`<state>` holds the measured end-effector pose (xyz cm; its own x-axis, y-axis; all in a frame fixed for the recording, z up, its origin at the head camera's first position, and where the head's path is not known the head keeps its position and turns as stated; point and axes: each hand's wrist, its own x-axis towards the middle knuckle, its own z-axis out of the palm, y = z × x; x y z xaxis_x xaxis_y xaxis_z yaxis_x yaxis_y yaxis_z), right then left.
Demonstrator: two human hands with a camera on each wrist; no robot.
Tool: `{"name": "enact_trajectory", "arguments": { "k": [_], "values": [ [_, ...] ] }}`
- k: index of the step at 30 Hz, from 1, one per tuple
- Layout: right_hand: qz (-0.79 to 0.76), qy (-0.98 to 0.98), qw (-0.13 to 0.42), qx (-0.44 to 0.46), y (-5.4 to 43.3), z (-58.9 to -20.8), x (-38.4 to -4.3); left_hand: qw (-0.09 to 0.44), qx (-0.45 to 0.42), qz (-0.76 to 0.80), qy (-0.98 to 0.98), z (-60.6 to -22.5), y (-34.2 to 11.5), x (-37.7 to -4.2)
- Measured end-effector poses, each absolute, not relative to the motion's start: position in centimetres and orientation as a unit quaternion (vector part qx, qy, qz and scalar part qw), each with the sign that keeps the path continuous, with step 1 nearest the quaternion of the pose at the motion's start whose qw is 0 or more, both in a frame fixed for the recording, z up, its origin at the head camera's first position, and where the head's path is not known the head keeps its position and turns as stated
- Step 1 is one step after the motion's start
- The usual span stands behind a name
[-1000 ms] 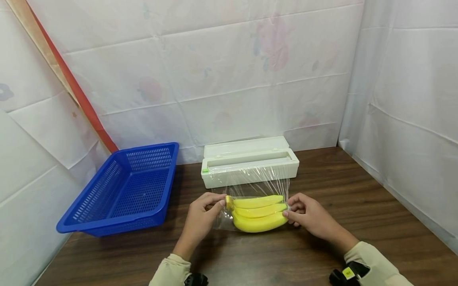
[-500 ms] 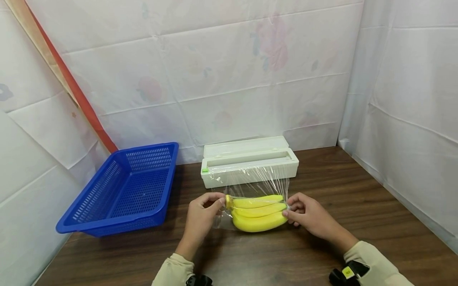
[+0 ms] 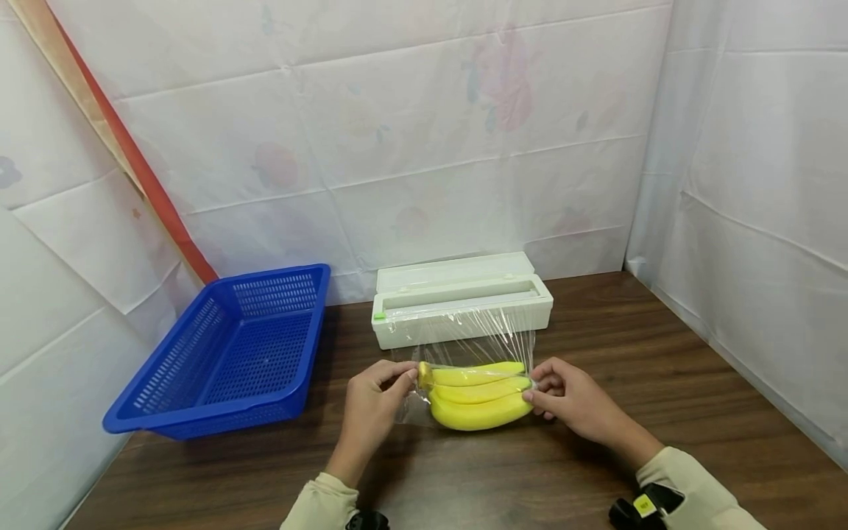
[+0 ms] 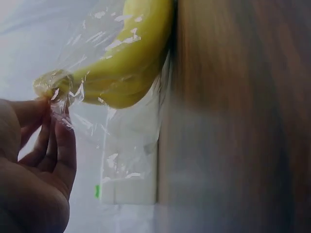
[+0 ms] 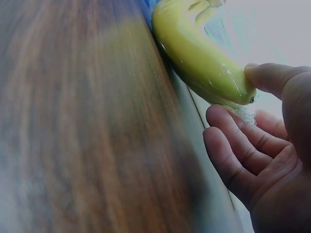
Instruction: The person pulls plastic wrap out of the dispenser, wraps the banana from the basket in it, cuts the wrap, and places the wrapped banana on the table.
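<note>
A bunch of yellow bananas (image 3: 478,414) lies on its side with clear cling film (image 3: 457,352) over it. From the bunch, the film runs back to a white cling film box (image 3: 545,315) whose lid stands up. My left hand (image 3: 371,403) pinches film at the stem end between thumb and fingertips; the left wrist view shows the crumpled film (image 4: 62,112) there. At the banana tips, my right hand (image 3: 575,397) has its thumb on top and bent fingers below. In the right wrist view, bunched film (image 5: 246,114) shows by those fingers.
To the left stands a blue slotted plastic basket (image 3: 291,406) on the dark wooden table (image 3: 662,368). White patterned sheeting (image 3: 424,147) hangs behind the table and along both sides. A small green piece (image 3: 380,316) sits on the box's left end.
My left wrist has shifted slightly to the right while the fingers stay at the stem end. The right hand, bananas and box look unmoved.
</note>
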<state>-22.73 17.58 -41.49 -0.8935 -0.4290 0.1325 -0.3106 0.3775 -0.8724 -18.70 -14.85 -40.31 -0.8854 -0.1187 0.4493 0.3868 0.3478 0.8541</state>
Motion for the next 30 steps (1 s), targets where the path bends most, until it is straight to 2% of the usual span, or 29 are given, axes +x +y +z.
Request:
{"name": "enact_trajectory", "arguments": {
  "k": [6,13,16,19,25,27,30],
  "values": [
    [-0.512,0.829,0.055,-0.220,17.67,-41.64,-22.85,0.229,-0.154,-0.503,-0.819,-40.03,-15.25,-18.42],
    [-0.511,0.829,0.053,-0.219,17.66,-41.60,-22.82,0.307,-0.181,-0.420,-0.834,-40.17,-15.38,-18.65],
    [-0.511,0.830,0.056,-0.218,17.63,-41.55,-22.81,0.315,-0.172,-0.418,-0.834,-40.18,-15.33,-18.69],
    [-0.512,0.829,0.060,-0.216,17.63,-41.51,-22.82,0.283,-0.154,-0.460,-0.828,-40.19,-15.20,-18.74],
    [-0.510,0.830,0.067,-0.216,17.63,-41.42,-22.78,0.157,-0.096,-0.617,-0.765,-40.41,-14.89,-18.83],
    [-0.510,0.830,0.067,-0.215,17.64,-41.40,-22.76,0.144,-0.084,-0.643,-0.747,-40.48,-14.79,-18.86],
    [-0.511,0.830,0.068,-0.213,17.58,-41.42,-22.75,0.156,-0.072,-0.632,-0.755,-40.55,-14.70,-18.85]
  ]
}}
